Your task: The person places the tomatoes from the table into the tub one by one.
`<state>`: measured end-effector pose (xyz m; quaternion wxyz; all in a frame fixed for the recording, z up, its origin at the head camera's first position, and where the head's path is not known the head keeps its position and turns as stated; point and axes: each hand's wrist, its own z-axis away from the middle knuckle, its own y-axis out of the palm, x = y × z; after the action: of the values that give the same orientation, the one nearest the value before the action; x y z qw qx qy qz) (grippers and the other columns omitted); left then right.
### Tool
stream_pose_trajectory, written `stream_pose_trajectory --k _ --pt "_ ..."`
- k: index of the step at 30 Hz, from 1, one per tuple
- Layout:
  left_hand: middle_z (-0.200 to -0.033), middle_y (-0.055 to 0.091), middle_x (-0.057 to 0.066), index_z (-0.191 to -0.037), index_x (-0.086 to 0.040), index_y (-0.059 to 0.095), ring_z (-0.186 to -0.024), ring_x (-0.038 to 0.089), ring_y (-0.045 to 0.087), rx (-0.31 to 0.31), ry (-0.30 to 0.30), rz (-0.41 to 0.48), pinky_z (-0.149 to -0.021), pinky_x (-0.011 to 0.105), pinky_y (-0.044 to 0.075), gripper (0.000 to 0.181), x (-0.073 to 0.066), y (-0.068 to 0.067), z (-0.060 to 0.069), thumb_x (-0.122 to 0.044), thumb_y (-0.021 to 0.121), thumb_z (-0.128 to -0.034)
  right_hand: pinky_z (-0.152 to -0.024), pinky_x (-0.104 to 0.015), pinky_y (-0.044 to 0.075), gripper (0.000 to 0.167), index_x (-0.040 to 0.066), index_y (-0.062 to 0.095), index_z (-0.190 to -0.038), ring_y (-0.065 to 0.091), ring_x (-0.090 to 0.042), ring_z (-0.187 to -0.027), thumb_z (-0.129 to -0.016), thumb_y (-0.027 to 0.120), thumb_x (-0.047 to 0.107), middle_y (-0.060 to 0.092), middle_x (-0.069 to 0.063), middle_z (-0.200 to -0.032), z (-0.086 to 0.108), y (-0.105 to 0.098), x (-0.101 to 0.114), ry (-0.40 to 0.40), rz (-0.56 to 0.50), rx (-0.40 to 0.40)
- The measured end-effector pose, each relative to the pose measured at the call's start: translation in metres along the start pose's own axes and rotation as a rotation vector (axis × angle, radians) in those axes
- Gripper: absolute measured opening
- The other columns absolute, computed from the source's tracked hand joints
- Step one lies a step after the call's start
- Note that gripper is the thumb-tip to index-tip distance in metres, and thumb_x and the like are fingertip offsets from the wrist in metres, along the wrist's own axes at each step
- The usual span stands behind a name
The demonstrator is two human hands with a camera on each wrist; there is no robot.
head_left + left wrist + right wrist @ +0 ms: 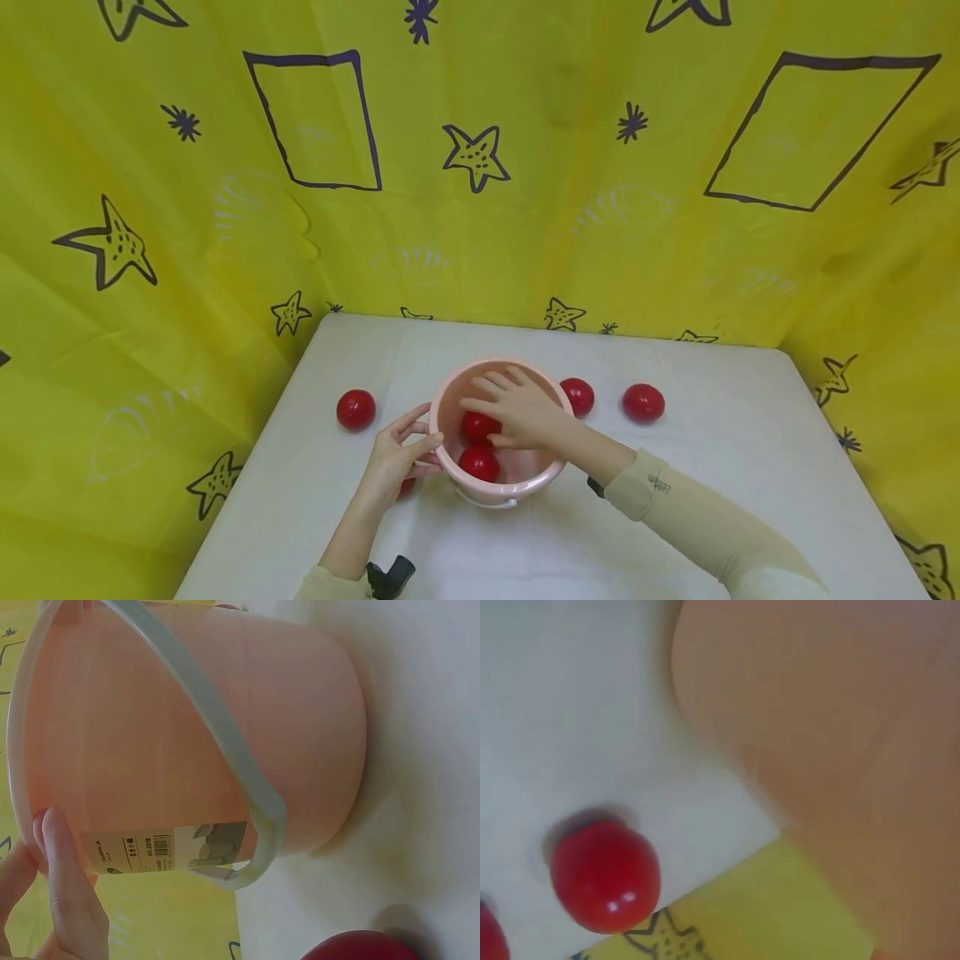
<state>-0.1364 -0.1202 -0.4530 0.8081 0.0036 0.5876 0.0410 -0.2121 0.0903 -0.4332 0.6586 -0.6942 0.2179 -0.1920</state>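
Note:
A pink bucket stands upright on the white table, its pale handle hanging down its outer wall. My left hand holds the bucket's left rim, thumb over the edge and fingers along the outside. Inside the bucket is my right hand, fingers spread beside a shiny red, tomato-like ball. Nearer the front rim lies a second red ball. In the right wrist view, the bucket wall hides most of this hand.
More red balls lie on the table: one at left, one just behind the bucket's right side, another farther right. One is partly hidden by my left wrist. A yellow patterned curtain surrounds the table's back and sides.

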Motion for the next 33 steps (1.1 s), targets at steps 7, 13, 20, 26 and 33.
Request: stream_pose_trajectory --k 7,13,20,26,33 --pt "-0.089 0.056 0.005 -0.134 -0.009 0.045 -0.06 0.02 0.065 0.004 0.009 0.011 -0.059 0.037 0.056 0.055 0.0 -0.001 -0.001 -0.007 0.066 -0.0832 -0.102 -0.056 0.027 0.061 0.024 0.046 -0.131 0.034 -0.029 -0.126 -0.077 0.068 0.04 0.043 -0.01 -0.135 0.02 -0.009 -0.041 0.233 -0.005 -0.267" --pt "-0.089 0.056 0.005 -0.134 -0.01 0.047 -0.059 0.019 0.064 0.005 0.003 0.025 -0.058 0.036 0.057 0.057 -0.001 0.0 0.0 -0.008 0.068 -0.081 -0.103 -0.063 0.019 0.062 0.021 0.038 -0.138 0.028 -0.036 -0.128 -0.083 0.057 0.046 0.035 -0.015 -0.139 0.049 -0.005 -0.079 0.541 -0.049 -0.216" --pt "-0.089 0.056 0.005 -0.133 -0.01 0.047 -0.058 0.019 0.064 0.008 -0.003 0.032 -0.057 0.035 0.056 0.057 -0.002 0.0 0.0 -0.007 0.068 -0.081 -0.102 -0.064 0.015 0.067 0.015 0.033 -0.138 0.025 -0.038 -0.127 -0.083 0.058 0.042 0.032 -0.02 -0.138 0.092 0.021 -0.113 0.748 -0.099 -0.196" --pt "-0.089 0.056 0.005 -0.133 -0.01 0.047 -0.059 0.02 0.064 0.003 -0.001 0.028 -0.059 0.037 0.057 0.057 -0.001 0.0 0.0 -0.007 0.068 -0.0811 -0.097 -0.065 0.018 0.068 0.011 0.032 -0.137 0.028 -0.044 -0.121 -0.082 0.06 0.04 0.033 -0.025 -0.132 0.127 0.049 -0.132 0.879 -0.127 -0.162" --pt "-0.089 0.055 0.005 -0.134 -0.01 0.046 -0.058 0.019 0.064 0.008 -0.004 0.029 -0.058 0.035 0.057 0.056 -0.001 0.0 0.001 -0.007 0.067 -0.0817 -0.094 -0.069 0.017 0.076 0.007 0.03 -0.136 0.025 -0.049 -0.118 -0.078 0.065 0.042 0.031 -0.03 -0.129 0.155 0.07 -0.133 0.988 -0.244 -0.075"
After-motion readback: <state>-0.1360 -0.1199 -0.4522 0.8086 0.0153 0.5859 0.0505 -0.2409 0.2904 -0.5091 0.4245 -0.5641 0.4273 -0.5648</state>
